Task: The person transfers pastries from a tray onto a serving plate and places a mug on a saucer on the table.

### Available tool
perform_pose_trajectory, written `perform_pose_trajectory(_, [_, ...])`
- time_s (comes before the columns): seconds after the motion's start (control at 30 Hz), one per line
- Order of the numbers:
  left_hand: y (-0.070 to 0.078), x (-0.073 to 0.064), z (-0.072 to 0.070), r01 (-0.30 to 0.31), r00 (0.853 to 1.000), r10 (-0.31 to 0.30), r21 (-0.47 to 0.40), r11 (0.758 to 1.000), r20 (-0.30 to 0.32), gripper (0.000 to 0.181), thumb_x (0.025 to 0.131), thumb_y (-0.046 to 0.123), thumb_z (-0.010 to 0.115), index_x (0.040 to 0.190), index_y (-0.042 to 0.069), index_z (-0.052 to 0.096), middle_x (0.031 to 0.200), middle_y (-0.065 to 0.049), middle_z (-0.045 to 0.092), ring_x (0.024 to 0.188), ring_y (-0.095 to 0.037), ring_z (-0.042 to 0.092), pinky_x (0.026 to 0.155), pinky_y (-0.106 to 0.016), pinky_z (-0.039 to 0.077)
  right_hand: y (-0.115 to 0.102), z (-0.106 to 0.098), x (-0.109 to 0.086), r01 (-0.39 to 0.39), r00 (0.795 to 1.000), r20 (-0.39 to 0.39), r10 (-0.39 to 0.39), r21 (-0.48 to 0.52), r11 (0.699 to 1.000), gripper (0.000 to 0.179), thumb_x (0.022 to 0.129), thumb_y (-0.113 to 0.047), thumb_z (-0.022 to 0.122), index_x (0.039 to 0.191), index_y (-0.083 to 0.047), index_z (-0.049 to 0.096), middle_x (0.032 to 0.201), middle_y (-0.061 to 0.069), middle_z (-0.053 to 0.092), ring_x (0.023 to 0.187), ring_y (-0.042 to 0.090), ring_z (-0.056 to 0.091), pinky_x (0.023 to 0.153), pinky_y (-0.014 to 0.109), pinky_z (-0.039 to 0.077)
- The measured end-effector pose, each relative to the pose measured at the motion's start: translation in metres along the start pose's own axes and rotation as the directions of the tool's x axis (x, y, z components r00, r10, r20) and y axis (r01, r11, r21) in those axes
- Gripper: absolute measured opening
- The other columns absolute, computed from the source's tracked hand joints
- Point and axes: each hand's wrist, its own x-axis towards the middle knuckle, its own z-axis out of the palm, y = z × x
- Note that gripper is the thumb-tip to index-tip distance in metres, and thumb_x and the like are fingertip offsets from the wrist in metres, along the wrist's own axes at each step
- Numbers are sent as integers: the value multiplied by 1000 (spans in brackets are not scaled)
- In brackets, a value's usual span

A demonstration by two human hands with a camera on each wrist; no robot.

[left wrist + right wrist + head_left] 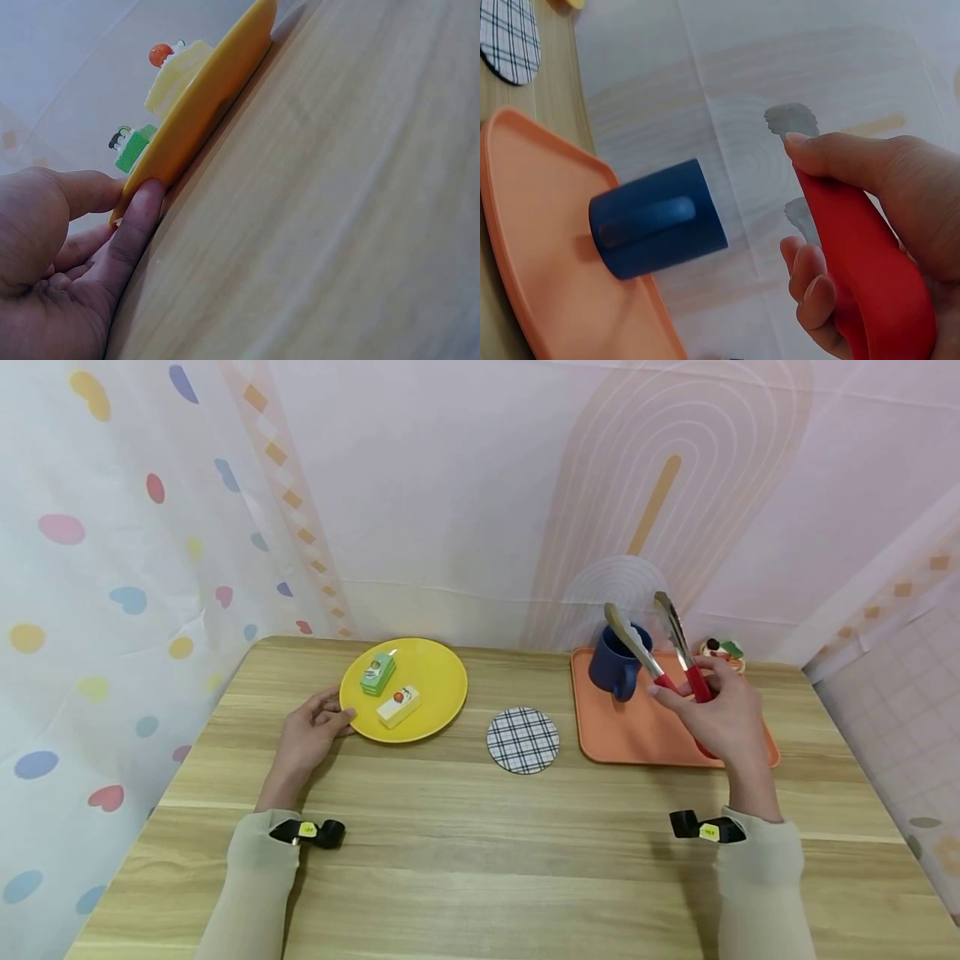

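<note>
Wooden table (450, 868), yellow plate (435, 681) pinched in left hand (307, 732); tongs (698, 683) in right hand (729, 718)

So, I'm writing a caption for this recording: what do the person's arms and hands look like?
The left sleeve and right sleeve are long, plain and pale beige. At each cuff sits a small black device, left and right, bearing a yellow label too small to read. The left hand and right hand wear no gloves.

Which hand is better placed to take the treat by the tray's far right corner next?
Probably the right hand, near that treat and holding the tongs; the left hand pinches the yellow plate.
</note>
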Motion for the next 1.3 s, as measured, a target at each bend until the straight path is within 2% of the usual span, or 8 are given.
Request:
perform_pose_trajectory(0.23, [-1, 0, -1, 7, 1000, -7, -9, 1000, 0, 63, 104, 20, 62, 160, 9, 35, 112, -4, 57, 86, 4, 65, 82, -17, 64, 9, -6, 1, -25, 999, -48, 24, -30, 999, 86, 86, -60, 75, 147, -5, 49, 108, 20, 71, 99, 34, 63, 72, 29, 50])
perform_pose_trajectory(0.43, [0, -1, 0, -5, 1000, 5, -9, 1000, 5, 63, 104, 20, 62, 160, 8, 36, 111, -4, 58, 87, 4, 65, 82, -17, 64, 16, -12, 3, -45, 996, -71, 44, -17, 999, 88, 86, -59, 76, 149, -4, 48, 114, 24, 68, 98, 36, 60, 68, 29, 48])
perform_pose_trajectory(0.67, [2, -2, 1, -17, 1000, 17, -9, 1000, 7, 62, 104, 20, 62, 159, 7, 37, 110, -4, 58, 87, 4, 65, 82, -17, 64, 25, -17, 4, -96, 993, -73, 94, -17, 995, 94, 86, -61, 74, 153, -1, 43, 120, 26, 67, 107, 40, 61, 73, 31, 48])
perform_pose_trajectory(0.77, [2, -2, 1, -17, 1000, 17, -7, 1000, 6, 62, 104, 20, 62, 159, 7, 37, 110, -4, 58, 87, 4, 65, 82, -17, 64, 28, -18, 5, -110, 991, -81, 108, -25, 994, 95, 86, -61, 74, 153, -1, 43, 122, 29, 66, 106, 41, 60, 71, 30, 48])
perform_pose_trajectory(1.07, [1, -3, 0, -21, 1000, 21, -9, 1000, 8, 62, 104, 19, 62, 159, 7, 37, 110, -3, 57, 88, 4, 65, 82, -17, 64, 39, -22, 6, -131, 986, -108, 124, -55, 990, 90, 87, -60, 73, 150, -1, 46, 113, 24, 70, 99, 33, 62, 65, 28, 45])
perform_pose_trajectory(1.3, [1, -3, 0, -23, 1000, 23, -8, 1000, 9, 63, 104, 19, 62, 159, 6, 36, 110, -4, 57, 86, 3, 65, 82, -17, 64, 47, -25, 7, -190, 978, -101, 183, -71, 979, 93, 87, -61, 72, 151, 0, 44, 121, 31, 64, 104, 42, 60, 66, 30, 46])
